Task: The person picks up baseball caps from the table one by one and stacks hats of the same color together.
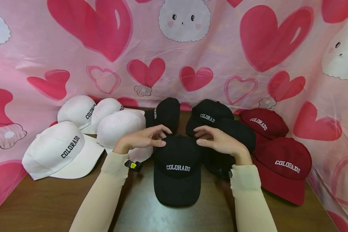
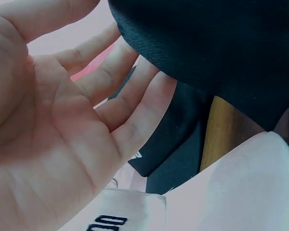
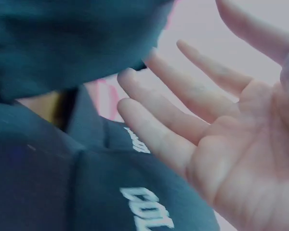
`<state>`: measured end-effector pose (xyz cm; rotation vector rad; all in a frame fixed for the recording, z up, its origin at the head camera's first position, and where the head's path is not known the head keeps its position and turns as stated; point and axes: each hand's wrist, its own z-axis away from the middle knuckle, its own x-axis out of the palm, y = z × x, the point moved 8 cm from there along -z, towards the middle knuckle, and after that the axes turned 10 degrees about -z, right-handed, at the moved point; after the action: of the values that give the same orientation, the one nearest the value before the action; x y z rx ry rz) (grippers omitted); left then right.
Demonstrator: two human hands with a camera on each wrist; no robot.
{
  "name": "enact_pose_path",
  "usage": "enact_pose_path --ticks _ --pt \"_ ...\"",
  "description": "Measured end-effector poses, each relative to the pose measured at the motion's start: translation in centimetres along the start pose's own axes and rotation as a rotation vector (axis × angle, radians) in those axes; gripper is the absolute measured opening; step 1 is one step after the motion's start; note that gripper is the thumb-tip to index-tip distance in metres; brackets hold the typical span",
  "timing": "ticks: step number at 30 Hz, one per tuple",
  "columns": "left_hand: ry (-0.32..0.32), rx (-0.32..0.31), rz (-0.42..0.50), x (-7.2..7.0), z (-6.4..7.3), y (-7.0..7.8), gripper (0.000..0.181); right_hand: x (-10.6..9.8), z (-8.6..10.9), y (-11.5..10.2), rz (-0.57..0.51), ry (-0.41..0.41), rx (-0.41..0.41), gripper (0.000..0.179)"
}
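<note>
A black cap [image 1: 178,156] with white COLORADO lettering faces me at the centre, its brim toward me. My left hand [image 1: 143,138] is at the left of its crown, thumb tip overlapping the edge. In the left wrist view the straight, spread fingers [image 2: 106,79] run behind the cap's dark edge, which hides their tips. My right hand [image 1: 220,140] is at the other side with its thumb right at the crown. The right wrist view shows long, spread fingers [image 3: 159,139] with their tips close to the blurred cap edge [image 3: 86,53]. Neither hand visibly curls round the cap.
White caps [image 1: 55,148] are grouped at left. More black caps [image 1: 211,112] stand behind and right of the central one, and red caps [image 1: 284,161] at far right. A pink heart-patterned cloth [image 1: 168,48] rises behind the wooden table [image 1: 133,206].
</note>
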<state>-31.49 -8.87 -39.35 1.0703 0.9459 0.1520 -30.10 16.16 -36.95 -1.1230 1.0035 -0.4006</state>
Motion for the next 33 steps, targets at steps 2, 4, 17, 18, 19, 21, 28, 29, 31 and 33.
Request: enact_pose_path --ticks 2,4,17,18,19,21,28,29,31,33 --pt "0.011 0.009 0.002 -0.2 0.0 0.2 0.054 -1.1 0.8 -0.6 -0.002 0.038 -0.029 0.052" --pt "0.033 0.026 -0.005 -0.4 0.1 0.7 0.052 -2.4 1.7 -1.0 0.007 0.089 -0.052 0.049" --pt "0.291 0.217 -0.114 -2.0 0.9 5.9 0.05 -9.8 7.9 -1.0 0.051 0.59 -0.121 0.036" --pt "0.301 0.229 -0.123 -1.9 1.0 6.4 0.05 -10.2 8.2 -0.9 0.048 0.618 -0.132 0.036" --pt "0.311 0.237 -0.131 -1.9 1.1 6.8 0.05 -10.5 8.5 -0.8 0.044 0.642 -0.143 0.037" --pt "0.326 0.258 -0.143 -1.7 1.2 7.5 0.051 -11.1 9.0 -0.4 0.046 0.686 -0.133 0.037" --pt "0.355 0.36 -0.168 -0.4 1.0 9.7 0.05 -12.6 10.5 2.2 0.097 0.743 0.012 0.048" --pt "0.357 0.376 -0.174 -0.2 1.0 9.9 0.05 -12.8 10.6 2.6 0.098 0.736 0.036 0.051" --pt "0.361 0.401 -0.185 0.2 0.9 10.3 0.049 -12.9 10.7 3.5 0.085 0.713 0.075 0.055" --pt "0.369 0.417 -0.202 0.5 0.8 10.7 0.048 -12.9 10.7 4.3 0.076 0.683 0.107 0.059"
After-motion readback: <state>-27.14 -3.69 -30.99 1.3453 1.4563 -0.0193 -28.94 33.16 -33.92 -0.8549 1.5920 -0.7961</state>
